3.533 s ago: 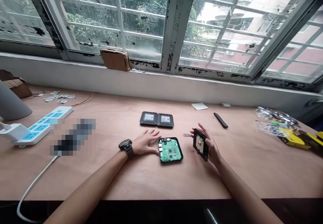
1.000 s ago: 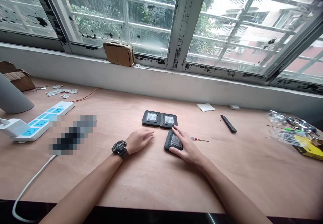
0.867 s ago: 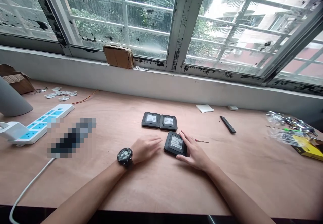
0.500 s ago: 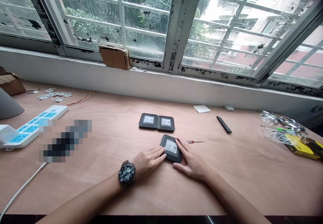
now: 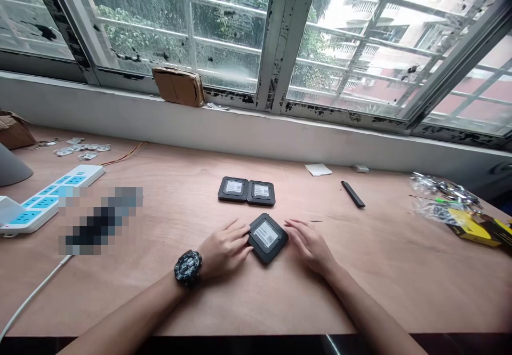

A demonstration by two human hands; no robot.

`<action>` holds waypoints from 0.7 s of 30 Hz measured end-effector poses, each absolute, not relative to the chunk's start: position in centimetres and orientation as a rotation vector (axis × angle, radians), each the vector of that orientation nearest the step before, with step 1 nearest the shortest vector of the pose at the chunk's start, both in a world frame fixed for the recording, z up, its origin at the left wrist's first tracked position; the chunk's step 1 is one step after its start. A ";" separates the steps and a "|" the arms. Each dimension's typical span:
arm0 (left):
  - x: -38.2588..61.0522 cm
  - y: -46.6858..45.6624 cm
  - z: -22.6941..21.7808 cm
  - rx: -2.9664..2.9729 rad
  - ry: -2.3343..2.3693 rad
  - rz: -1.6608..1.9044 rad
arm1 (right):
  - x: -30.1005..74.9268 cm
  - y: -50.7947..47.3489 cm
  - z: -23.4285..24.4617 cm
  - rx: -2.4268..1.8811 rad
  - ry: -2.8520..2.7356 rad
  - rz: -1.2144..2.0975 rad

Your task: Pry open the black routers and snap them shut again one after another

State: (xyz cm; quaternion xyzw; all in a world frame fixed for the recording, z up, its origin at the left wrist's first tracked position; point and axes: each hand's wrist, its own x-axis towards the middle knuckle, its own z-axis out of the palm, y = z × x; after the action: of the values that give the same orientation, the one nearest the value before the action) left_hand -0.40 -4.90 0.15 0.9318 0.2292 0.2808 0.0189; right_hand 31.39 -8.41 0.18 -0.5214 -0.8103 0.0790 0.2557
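A small black square device [image 5: 267, 236] with a white label on top lies flat on the wooden table [image 5: 192, 296], turned cornerwise. My left hand [image 5: 225, 248], with a black watch on the wrist, touches its left edge with loosely curled fingers. My right hand [image 5: 310, 243] lies flat and open just right of it, apart from it. Two more black devices [image 5: 247, 191] of the same kind lie side by side a little farther back. A thin screwdriver [image 5: 316, 220] shows just beyond my right fingers.
A white and blue power strip [image 5: 48, 198] with a white cable lies at the left. A black bar [image 5: 352, 193] and a white pad [image 5: 318, 169] lie at the back right. Plastic bags [image 5: 440, 198] and a yellow-black package [image 5: 476, 227] sit far right. A cardboard box [image 5: 178, 87] rests on the windowsill.
3.5 s ago the device lay open with its green board showing and my right hand held the cover; now it is closed. Since then it was turned cornerwise and my right hand came off it.
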 end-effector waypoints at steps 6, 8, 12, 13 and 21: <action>-0.3 -3.8 0.2 2.786 0.893 0.735 | 34.3 -6.7 -0.8 -1.592 -2.078 0.025; 0.0 -3.9 0.0 2.775 0.888 0.692 | 34.5 -6.4 -1.0 -1.631 -2.044 0.020; 0.1 -4.2 -0.3 2.769 0.873 0.680 | 34.3 -6.7 -0.8 -1.668 -1.995 0.055; 0.1 -4.2 -0.2 2.770 0.865 0.681 | 34.1 -6.8 -0.5 -1.671 -1.994 0.040; 0.4 -4.9 0.8 2.790 0.763 0.637 | 32.1 -7.9 1.7 -1.433 -1.772 0.198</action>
State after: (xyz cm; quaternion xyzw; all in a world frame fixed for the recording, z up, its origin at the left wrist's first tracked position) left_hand 0.44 -4.93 0.76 0.9382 0.2567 0.2141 0.0900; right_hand 32.08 -7.95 1.66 -0.5702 -0.7050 0.0789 0.4142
